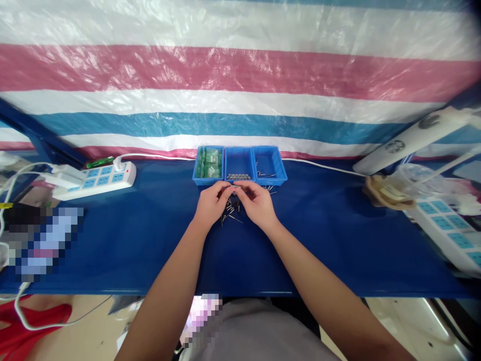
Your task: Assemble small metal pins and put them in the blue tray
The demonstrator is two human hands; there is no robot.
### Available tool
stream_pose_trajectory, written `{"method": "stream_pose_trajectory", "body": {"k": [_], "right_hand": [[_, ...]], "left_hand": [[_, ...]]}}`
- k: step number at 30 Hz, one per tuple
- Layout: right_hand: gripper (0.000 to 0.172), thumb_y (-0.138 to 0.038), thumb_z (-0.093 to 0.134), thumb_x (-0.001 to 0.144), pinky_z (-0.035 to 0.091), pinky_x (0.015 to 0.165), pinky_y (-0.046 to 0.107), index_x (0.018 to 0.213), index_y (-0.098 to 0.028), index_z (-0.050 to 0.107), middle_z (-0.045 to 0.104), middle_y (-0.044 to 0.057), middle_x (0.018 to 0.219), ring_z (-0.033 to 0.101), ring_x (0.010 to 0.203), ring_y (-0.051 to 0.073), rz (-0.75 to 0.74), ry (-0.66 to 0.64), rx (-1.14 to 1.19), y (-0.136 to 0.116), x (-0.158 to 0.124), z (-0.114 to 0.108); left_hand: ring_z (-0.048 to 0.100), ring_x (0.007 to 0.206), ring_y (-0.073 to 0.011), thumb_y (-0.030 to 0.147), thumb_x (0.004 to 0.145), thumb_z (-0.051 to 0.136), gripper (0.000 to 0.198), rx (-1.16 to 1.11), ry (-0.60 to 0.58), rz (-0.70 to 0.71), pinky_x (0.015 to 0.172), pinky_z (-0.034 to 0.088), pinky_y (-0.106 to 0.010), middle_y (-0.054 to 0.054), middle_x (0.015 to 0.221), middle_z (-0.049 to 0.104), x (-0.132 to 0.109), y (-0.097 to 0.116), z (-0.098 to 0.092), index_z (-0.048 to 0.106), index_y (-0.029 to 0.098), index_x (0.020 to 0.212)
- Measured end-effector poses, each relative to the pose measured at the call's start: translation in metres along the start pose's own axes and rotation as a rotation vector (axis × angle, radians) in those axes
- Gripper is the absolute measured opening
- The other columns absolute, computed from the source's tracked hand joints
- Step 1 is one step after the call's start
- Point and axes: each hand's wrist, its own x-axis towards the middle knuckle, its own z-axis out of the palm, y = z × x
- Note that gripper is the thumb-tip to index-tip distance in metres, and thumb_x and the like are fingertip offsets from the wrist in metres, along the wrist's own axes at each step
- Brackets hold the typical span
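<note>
My left hand (214, 201) and my right hand (256, 201) meet just in front of three blue bins, fingertips pinched close together. Whatever sits between the fingers is too small and covered to name. Under and between the hands lies a loose pile of thin metal pins (228, 213), some with dark parts. The left bin (208, 179) holds small pale pieces (212, 156) in green wrapping. Along the front of the middle bin (239, 158) runs a row of small round metal parts (238, 177). A few thin pins (266, 175) lie in the right bin (278, 163).
A white power strip (101, 179) with plugs stands at the left, a green object (99, 162) behind it. At the right are a plastic cup (421, 183), a brown bag (387, 193), another power strip (447, 230) and a white tube-shaped device (406, 138). A striped sheet (240, 70) hangs behind.
</note>
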Motion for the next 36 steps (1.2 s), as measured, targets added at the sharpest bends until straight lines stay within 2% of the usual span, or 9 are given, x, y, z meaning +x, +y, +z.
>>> {"method": "stream_pose_trajectory", "body": {"k": [4, 9, 15, 22, 27, 30, 36], "right_hand": [[0.027, -0.043, 0.071, 0.088, 0.056, 0.073, 0.034, 0.107, -0.023, 0.075, 0.077, 0.005, 0.095, 0.070, 0.085, 0.020, -0.001, 0.007, -0.025, -0.0001, 0.0009, -0.0007], [0.032, -0.050, 0.069, 0.089, 0.058, 0.071, 0.033, 0.101, -0.021, 0.074, 0.077, 0.006, 0.093, 0.071, 0.083, 0.020, 0.044, 0.008, 0.066, 0.0001, 0.0028, -0.0008], [0.033, -0.050, 0.070, 0.088, 0.058, 0.074, 0.033, 0.103, -0.021, 0.075, 0.078, 0.006, 0.097, 0.072, 0.086, 0.020, 0.038, 0.002, 0.064, -0.0011, 0.0022, -0.0008], [0.025, -0.042, 0.068, 0.090, 0.057, 0.078, 0.035, 0.104, -0.023, 0.076, 0.079, 0.006, 0.103, 0.072, 0.091, 0.021, -0.017, 0.000, 0.010, -0.0022, 0.0007, -0.0006], [0.036, -0.041, 0.066, 0.093, 0.056, 0.075, 0.034, 0.125, -0.026, 0.068, 0.078, 0.005, 0.102, 0.072, 0.088, 0.019, -0.034, -0.042, -0.011, -0.0029, -0.0016, -0.0007], [0.036, -0.042, 0.064, 0.094, 0.056, 0.078, 0.035, 0.126, -0.027, 0.068, 0.078, 0.004, 0.102, 0.071, 0.086, 0.019, -0.037, -0.077, -0.022, -0.0046, -0.0030, -0.0006], [0.038, -0.048, 0.065, 0.092, 0.056, 0.072, 0.032, 0.122, -0.025, 0.069, 0.076, 0.004, 0.094, 0.069, 0.080, 0.018, 0.038, -0.119, 0.112, -0.0033, 0.0001, -0.0016]], "left_hand": [[0.066, 0.066, -0.0129, 0.046, 0.099, 0.059, 0.029, -0.006, 0.009, -0.008, 0.068, 0.051, -0.024, 0.000, 0.078, 0.073, -0.0001, -0.0010, 0.0010, 0.072, 0.021, 0.104], [0.061, 0.060, -0.0107, 0.043, 0.097, 0.064, 0.033, -0.054, 0.017, 0.004, 0.068, 0.051, -0.023, 0.004, 0.070, 0.069, -0.0002, -0.0013, 0.0021, 0.070, 0.024, 0.124], [0.063, 0.064, -0.0101, 0.038, 0.098, 0.061, 0.025, -0.032, 0.019, 0.063, 0.069, 0.052, -0.022, 0.001, 0.080, 0.073, 0.0003, -0.0027, 0.0028, 0.073, 0.022, 0.113], [0.065, 0.063, -0.0120, 0.044, 0.099, 0.060, 0.025, -0.002, 0.015, 0.017, 0.065, 0.049, -0.023, 0.001, 0.076, 0.072, -0.0009, -0.0014, 0.0015, 0.070, 0.021, 0.103], [0.064, 0.061, -0.0122, 0.046, 0.097, 0.061, 0.028, -0.019, 0.036, -0.002, 0.063, 0.049, -0.023, 0.002, 0.071, 0.070, -0.0002, 0.0004, 0.0006, 0.072, 0.020, 0.097], [0.063, 0.060, -0.0119, 0.045, 0.095, 0.064, 0.027, -0.014, 0.053, 0.004, 0.064, 0.050, -0.023, 0.003, 0.067, 0.069, 0.0004, 0.0004, -0.0003, 0.073, 0.020, 0.094], [0.063, 0.061, -0.0117, 0.040, 0.096, 0.063, 0.028, -0.074, 0.024, 0.054, 0.065, 0.053, -0.024, 0.000, 0.072, 0.071, -0.0012, -0.0004, 0.0024, 0.075, 0.018, 0.109]]}}
